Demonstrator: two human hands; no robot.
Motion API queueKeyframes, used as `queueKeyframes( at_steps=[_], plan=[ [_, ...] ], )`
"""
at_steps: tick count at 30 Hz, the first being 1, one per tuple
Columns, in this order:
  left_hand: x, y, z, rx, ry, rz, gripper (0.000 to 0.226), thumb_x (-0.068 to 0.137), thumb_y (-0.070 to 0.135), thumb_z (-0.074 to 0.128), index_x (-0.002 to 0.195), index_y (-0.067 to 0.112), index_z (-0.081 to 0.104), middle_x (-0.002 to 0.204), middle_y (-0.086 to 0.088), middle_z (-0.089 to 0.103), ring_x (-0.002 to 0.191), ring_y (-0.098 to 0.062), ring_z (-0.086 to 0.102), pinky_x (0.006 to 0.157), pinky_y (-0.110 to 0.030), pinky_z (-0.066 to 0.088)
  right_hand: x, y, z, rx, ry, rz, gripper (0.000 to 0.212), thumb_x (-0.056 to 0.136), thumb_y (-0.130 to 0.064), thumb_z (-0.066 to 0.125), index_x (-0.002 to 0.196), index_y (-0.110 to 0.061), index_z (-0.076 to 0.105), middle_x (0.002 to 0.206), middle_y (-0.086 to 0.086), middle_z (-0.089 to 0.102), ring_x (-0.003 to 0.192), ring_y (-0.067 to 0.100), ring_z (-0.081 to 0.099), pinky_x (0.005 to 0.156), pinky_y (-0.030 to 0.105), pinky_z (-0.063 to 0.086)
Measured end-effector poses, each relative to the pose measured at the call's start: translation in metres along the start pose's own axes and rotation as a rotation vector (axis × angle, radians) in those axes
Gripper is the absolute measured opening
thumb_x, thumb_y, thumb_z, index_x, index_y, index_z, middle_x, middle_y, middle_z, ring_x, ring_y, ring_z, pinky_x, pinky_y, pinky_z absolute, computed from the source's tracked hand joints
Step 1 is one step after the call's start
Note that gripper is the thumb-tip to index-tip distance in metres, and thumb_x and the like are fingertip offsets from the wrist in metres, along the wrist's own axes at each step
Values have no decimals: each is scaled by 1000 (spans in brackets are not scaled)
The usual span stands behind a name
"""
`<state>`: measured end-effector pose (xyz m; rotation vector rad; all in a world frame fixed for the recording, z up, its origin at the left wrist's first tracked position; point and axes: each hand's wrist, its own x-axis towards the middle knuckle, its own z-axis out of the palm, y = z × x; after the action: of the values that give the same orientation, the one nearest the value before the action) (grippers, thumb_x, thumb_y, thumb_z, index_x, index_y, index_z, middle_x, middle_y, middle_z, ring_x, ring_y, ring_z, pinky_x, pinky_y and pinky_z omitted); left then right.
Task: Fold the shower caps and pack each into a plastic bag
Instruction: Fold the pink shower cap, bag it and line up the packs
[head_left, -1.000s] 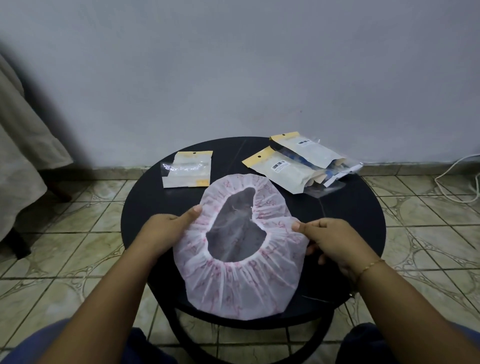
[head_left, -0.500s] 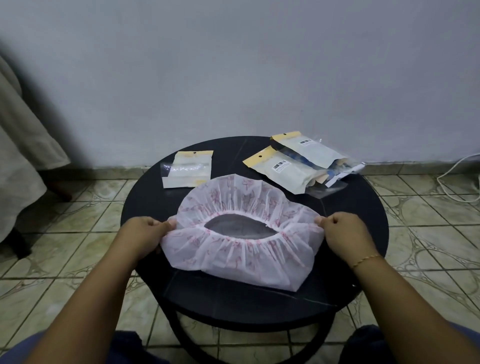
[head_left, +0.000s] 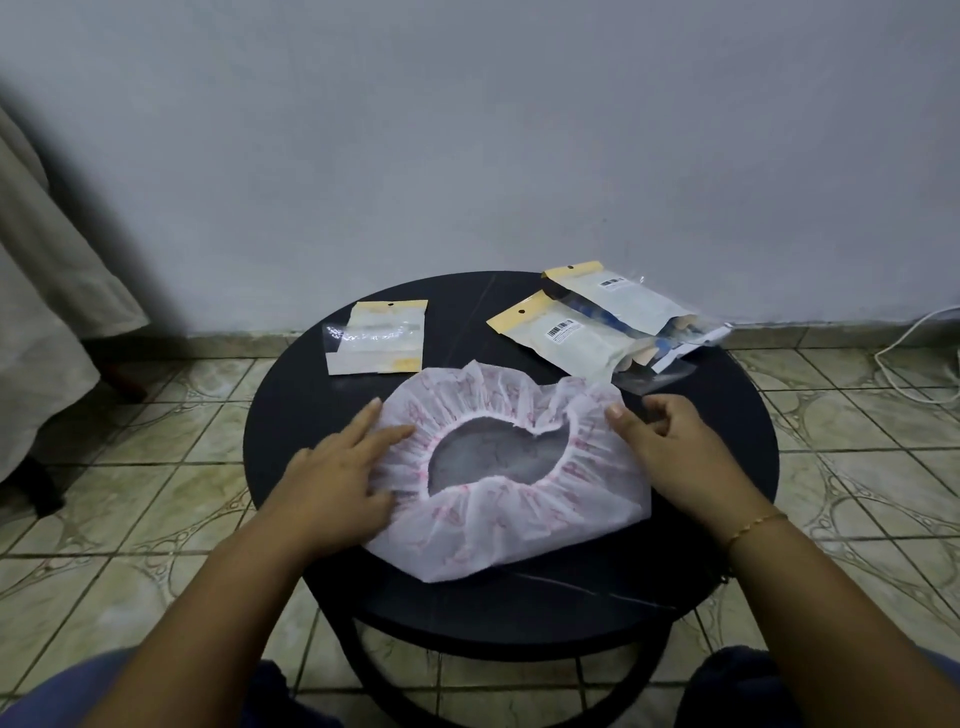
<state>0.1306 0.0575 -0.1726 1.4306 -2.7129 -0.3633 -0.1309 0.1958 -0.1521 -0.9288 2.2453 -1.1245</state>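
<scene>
White, pink-printed plastic fills the middle of the round black table (head_left: 291, 415): the shower cap (head_left: 514, 525) lies there with its elastic opening facing up at you. Your left hand (head_left: 337, 467) rests flat on the cap's left edge, fingers straight and spread. Your right hand (head_left: 670, 447) sits at the cap's right edge with fingers curled; the thumb touches the ruffle, but you cannot tell whether it pinches. Beyond the cap, toward the wall, one plastic bag (head_left: 376, 338) lies at the left and a pile of bags (head_left: 597, 322) at the right.
</scene>
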Motion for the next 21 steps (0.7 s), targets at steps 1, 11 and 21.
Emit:
queueKeyframes(
  at_steps=[1,11,21],
  plan=[
    [-1,1,-1,29,18,-3,65,84,41,49,142,50,20,158,13,6,137,-15,27,109,-42,24,0,1,-2,-60,-2,23,73,80,-63,53,134,-17,40,121,2,55,109,21,54,90,35,43],
    [-4,9,-12,216,219,-112,61,89,64,26,54,24,56,70,9,52,70,-10,51,78,-32,33,0,0,-2,217,-45,29,63,81,-47,64,133,-18,44,119,0,56,102,13,56,92,33,44],
    [31,16,-1,-245,309,-331,79,73,84,34,114,21,56,111,2,63,98,-19,60,72,-31,44,-3,-3,-13,-209,-143,241,65,83,-66,46,70,-4,61,53,10,61,51,20,56,51,26,38]
  ],
)
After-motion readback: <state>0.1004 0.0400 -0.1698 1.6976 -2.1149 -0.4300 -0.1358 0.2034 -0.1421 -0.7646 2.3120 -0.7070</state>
